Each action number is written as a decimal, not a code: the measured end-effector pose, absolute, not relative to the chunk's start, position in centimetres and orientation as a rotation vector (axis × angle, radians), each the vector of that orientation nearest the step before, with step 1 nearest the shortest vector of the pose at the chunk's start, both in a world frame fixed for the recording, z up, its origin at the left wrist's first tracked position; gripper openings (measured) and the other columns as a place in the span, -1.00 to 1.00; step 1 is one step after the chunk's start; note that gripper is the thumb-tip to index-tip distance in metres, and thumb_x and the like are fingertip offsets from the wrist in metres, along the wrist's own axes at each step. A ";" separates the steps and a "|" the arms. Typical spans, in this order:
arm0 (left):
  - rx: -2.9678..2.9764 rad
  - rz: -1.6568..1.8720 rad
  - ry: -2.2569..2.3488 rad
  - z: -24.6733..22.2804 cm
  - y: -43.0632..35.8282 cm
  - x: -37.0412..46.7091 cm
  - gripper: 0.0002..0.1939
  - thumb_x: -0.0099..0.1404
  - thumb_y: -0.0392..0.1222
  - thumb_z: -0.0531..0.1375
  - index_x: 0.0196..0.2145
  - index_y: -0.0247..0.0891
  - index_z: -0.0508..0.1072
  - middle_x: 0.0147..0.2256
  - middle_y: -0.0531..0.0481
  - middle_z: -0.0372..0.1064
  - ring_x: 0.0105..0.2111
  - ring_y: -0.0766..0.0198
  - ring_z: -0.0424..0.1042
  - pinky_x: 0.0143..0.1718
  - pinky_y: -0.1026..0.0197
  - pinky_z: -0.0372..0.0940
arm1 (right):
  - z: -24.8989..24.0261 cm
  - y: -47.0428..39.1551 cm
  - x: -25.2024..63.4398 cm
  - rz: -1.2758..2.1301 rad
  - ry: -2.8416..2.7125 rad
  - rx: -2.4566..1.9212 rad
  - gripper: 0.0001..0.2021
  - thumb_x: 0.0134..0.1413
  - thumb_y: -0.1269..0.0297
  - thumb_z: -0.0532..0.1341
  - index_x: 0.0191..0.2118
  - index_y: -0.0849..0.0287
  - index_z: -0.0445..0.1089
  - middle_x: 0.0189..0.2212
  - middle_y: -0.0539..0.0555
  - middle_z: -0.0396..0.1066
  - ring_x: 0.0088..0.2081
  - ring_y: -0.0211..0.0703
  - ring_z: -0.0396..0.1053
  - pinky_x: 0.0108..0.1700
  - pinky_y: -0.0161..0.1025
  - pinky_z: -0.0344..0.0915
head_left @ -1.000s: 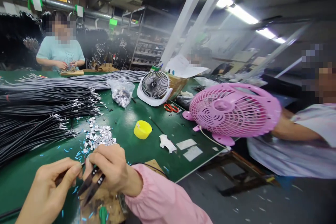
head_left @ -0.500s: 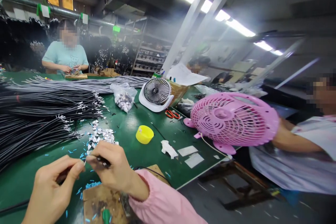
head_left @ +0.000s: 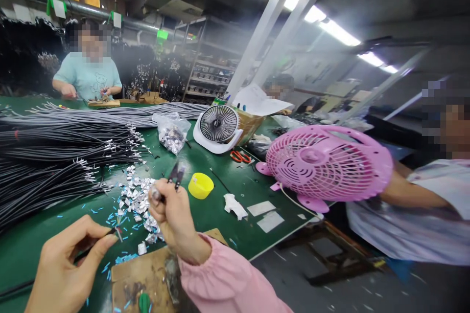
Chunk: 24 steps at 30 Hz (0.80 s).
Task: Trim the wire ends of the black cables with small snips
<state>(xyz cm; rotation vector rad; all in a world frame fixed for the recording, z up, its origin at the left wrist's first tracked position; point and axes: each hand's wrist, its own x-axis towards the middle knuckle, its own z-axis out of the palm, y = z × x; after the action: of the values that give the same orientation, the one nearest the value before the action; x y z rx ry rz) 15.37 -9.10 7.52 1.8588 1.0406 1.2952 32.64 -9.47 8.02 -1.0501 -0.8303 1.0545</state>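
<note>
My left hand (head_left: 69, 261) pinches a black cable (head_left: 96, 238) between thumb and fingertips. Thin coloured wires and a pale strand stick out of the cable's end, and its other part runs off at the lower left. In my right hand (head_left: 174, 217), closed and raised over the table, is a small dark two-pronged tool (head_left: 177, 176) pointing up; its exact kind is blurred. Something silvery shows at my right fingertips, too small to tell. Between and beyond my hands lies a pile of silver foil scraps (head_left: 137, 193), with bits of blue sleeve (head_left: 126, 258) strewn about.
Bundles of black cables (head_left: 55, 166) cover the left side. A wooden block (head_left: 141, 283) stands in front of me. Beyond are a yellow ring (head_left: 200, 186), a white fan (head_left: 219, 124), orange-handled scissors (head_left: 240, 157) and a pink fan (head_left: 312, 166). A co-worker (head_left: 88, 71) sits opposite; another person (head_left: 414, 200) sits at right.
My right hand has moved away from the cable end, up and to the right, turning the tool upward. The coloured wires at the cable end are now exposed. My left hand keeps its hold.
</note>
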 end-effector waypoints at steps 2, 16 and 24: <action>1.861 1.329 1.033 7.1 -8.7 15.0 -0.59 0.20 0.22 0.34 -0.57 -0.13 0.54 -0.59 0.12 0.39 -0.64 0.35 0.34 -0.64 0.36 0.23 | 8.6 -9.6 32.6 0.974 -0.933 -1.062 -0.57 0.11 -0.07 0.30 -0.57 0.14 0.29 -0.69 -0.12 0.16 -0.67 -0.38 -0.01 -0.64 -0.37 -0.04; 1.945 1.094 1.021 7.4 -8.4 14.9 -0.51 0.31 0.23 0.18 -0.60 -0.15 0.52 -0.64 0.09 0.40 -0.65 0.31 0.35 -0.65 0.38 0.25 | 8.1 -10.6 32.6 -0.312 -1.627 -1.039 -0.61 0.38 0.34 0.10 -0.55 0.14 0.30 -0.60 -0.02 0.35 -0.58 -0.31 0.25 -0.52 -0.33 0.15; 1.697 1.279 1.126 7.3 -8.9 14.9 -0.55 0.17 0.29 0.30 -0.56 -0.14 0.57 -0.63 0.11 0.43 -0.65 0.31 0.39 -0.64 0.38 0.29 | 9.2 -10.5 32.8 0.316 -1.499 -1.089 -0.78 0.25 0.21 0.26 -0.41 0.15 0.52 -0.53 0.01 0.41 -0.51 -0.23 0.28 -0.44 -0.28 0.22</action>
<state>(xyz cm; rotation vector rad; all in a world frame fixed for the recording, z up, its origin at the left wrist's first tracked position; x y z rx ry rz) 14.87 -8.91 7.26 1.6970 1.1259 1.2786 32.80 -10.48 9.17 -1.0893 -1.4991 0.3156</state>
